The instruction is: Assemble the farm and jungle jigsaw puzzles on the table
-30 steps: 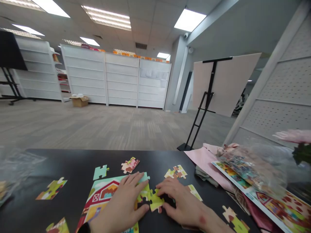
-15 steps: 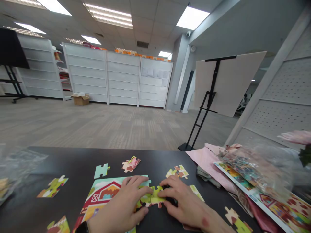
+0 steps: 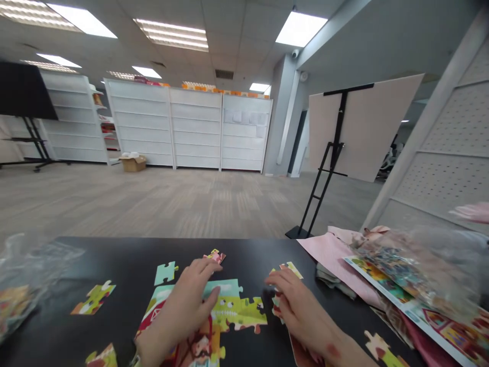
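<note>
A partly joined jigsaw puzzle [image 3: 229,285] with a red barn and green field lies on the dark table. Over its left part stretches my left hand [image 3: 187,300], thumb apart and fingers reaching to a pink jigsaw piece [image 3: 216,256] behind the puzzle. I cannot see whether they touch it. My right hand [image 3: 300,308] is to the right of the puzzle, fingers loosely apart. Its fingertips are by some jigsaw pieces [image 3: 294,270], and another piece [image 3: 275,307] is partly hidden under it. A light-blue jigsaw piece [image 3: 165,273] lies behind the puzzle's left corner.
Loose jigsaw pieces [image 3: 94,297] lie at the left, more [image 3: 384,349] at the front right. A clear plastic bag [image 3: 42,260] is at the left edge. Pink cloth [image 3: 336,260], a printed puzzle sheet [image 3: 405,300] and another plastic bag [image 3: 428,270] crowd the right side.
Both hands have let go of the green puzzle section, which now lies joined at the right. My left hand has moved up and left, my right hand slightly right.
</note>
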`<state>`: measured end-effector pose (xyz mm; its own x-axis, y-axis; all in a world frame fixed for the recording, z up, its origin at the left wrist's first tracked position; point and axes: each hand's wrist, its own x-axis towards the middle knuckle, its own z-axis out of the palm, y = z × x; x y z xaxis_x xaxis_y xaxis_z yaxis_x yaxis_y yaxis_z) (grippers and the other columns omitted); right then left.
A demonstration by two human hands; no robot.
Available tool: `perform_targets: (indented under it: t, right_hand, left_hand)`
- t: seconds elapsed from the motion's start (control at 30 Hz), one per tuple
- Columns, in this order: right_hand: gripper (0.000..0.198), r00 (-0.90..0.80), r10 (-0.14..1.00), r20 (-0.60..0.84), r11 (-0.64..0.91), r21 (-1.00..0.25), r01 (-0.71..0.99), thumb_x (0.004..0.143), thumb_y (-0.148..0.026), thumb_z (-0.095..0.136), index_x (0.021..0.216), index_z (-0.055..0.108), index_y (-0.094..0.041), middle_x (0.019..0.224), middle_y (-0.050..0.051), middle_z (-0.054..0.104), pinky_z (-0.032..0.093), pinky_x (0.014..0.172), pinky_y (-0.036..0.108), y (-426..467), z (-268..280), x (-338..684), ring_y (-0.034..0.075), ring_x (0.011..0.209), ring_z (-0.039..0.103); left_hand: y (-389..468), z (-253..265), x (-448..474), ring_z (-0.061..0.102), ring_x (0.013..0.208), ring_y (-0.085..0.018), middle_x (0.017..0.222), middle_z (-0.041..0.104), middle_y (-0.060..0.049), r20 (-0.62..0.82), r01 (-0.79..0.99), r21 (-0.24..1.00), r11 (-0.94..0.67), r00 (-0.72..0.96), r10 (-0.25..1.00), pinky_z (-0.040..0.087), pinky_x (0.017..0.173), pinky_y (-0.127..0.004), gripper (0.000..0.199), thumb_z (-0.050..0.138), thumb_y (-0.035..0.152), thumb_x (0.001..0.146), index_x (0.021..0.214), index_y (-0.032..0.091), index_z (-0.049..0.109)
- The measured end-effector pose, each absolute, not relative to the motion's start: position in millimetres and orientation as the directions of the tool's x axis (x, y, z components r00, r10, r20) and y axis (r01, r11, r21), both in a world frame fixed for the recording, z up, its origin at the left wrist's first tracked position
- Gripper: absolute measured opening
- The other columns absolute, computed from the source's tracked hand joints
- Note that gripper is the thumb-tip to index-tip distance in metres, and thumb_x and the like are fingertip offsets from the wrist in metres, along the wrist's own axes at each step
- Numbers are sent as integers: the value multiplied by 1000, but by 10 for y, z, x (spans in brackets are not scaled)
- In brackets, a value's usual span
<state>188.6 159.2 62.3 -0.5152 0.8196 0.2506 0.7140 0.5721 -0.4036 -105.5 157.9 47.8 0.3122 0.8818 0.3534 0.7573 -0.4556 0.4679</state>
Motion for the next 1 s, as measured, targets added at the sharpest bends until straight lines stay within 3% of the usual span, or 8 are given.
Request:
perform_targets:
  t: [0.07,0.17,0.33,0.5,0.63,0.8,1.0]
  right_hand:
    - [43,-497,836,231,548,-402,734,78,-1,47,111,65,-22,117,9,66,29,120,55,1608,583,1901,26,116,60]
    - [38,-500,843,196,535,-396,746,77,-4,50,105,67,-22,119,9,65,39,113,51,1608,536,1915,28,117,60]
    - [49,-333,914,232,403,-411,818,74,2,44,111,64,-22,111,8,67,50,98,38,1713,617,2093,23,107,64]
    - [58,-173,962,211,240,-350,905,74,8,37,119,66,-14,125,13,68,44,108,41,1900,669,2399,25,121,61]
    - [51,-216,966,141,253,-359,898,85,-7,47,133,63,-13,139,16,63,39,115,48,1962,545,2474,30,133,54]
    - [53,-248,963,107,270,-389,881,84,-12,52,136,62,-17,136,11,66,41,114,42,2016,482,2498,26,129,58]
    - [59,-290,952,94,303,-398,866,85,-15,52,144,54,-15,143,12,60,38,116,40,2085,513,2516,25,134,52]
  left_hand:
    - [1697,431,-1207,57,123,-32,129,64,-14,414,806,434,-403,219,883,46,105,-51,34,51,20,89,121,19,64]
    - [1817,299,-1394,57,126,-32,133,64,-15,409,851,409,-329,151,900,47,107,-52,43,51,20,88,129,16,62]
    - [1887,68,-1470,59,128,-32,137,64,-12,361,888,354,-295,162,919,46,108,-53,41,50,26,92,129,24,67]
    - [1924,-16,-1481,60,125,-34,135,66,-10,356,908,307,-286,169,919,49,101,-56,37,45,31,94,121,27,71]
    - [1938,-34,-1499,60,125,-35,135,65,-12,360,907,303,-292,175,917,49,99,-55,39,44,32,95,121,25,71]
    - [1930,-26,-1482,61,124,-34,133,67,-11,363,906,306,-292,173,916,49,101,-54,37,45,31,94,120,25,71]
    - [1912,45,-1463,60,125,-34,134,66,-11,330,911,298,-284,181,926,49,100,-53,38,43,29,95,122,25,70]
